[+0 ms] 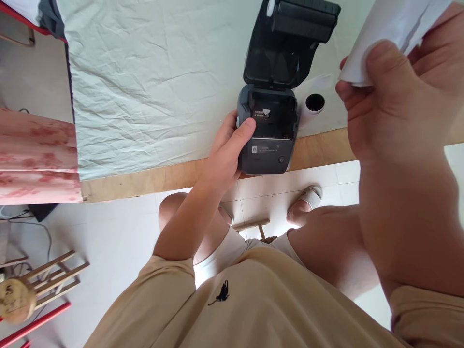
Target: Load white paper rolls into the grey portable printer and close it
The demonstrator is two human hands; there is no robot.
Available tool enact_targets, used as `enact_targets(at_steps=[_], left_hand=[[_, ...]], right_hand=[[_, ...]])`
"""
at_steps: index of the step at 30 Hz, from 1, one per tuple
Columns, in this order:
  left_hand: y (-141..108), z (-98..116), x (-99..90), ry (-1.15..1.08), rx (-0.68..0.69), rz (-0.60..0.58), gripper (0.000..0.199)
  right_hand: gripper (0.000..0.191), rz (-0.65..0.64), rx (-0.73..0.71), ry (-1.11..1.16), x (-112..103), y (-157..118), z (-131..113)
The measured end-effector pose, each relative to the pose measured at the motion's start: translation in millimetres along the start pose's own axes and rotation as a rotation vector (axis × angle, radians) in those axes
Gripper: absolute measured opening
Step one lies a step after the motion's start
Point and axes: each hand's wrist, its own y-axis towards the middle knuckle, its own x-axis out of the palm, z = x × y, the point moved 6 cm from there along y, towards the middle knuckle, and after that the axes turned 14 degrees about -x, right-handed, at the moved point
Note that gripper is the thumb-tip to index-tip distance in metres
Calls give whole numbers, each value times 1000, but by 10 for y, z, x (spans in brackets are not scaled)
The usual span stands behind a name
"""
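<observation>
A dark grey label printer (267, 157) stands at the table's front edge, its black lid (279, 55) swung up and back. Inside the bay a small printed label shows, and no roll sits there. My left hand (232, 145) grips the printer's left side, thumb over the rim of the bay. Up at the right, my right hand (395, 82) is closed round white paper (384, 36), which looks rolled or folded with a loose edge. Just right of the printer is a white roll (310, 113) with a dark round end.
A pale green cloth (155, 87) covers the table, with a bare wooden edge (163, 171) in front. Pink patterned fabric (39, 159) hangs at the left. A wooden stool (18, 299) lies on the tiled floor near cables.
</observation>
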Motion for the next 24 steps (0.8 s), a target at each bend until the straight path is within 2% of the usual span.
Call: enact_targets(at_steps=[4,6,9,13,18,21,24], left_hand=[[5,-1,3,5,22,3,36],[7,5,-7,8,47,-1,37],[3,4,0,13,58,-53,41],[-23,-1,9,1,36,-40,36],[-26,-5,43,-32,-20,-3,37],[-17,0,34,-40,-32,0,39],[-26,9,34,-2,-24,-26,43]], right_hand=[[45,-259,-365,-228,244,-37,-356],[39,-406,-475,-348,418,-112,-502],[21,-524,-493,-499,600,-221,-594],[26,-542,-489,-582,668,-296,-597],[24,-593,-455,-526,683,-336,-536],[24,-571,-431,-506,666,-326,-523],[24,-555,-465,-507,656,-309,-518]])
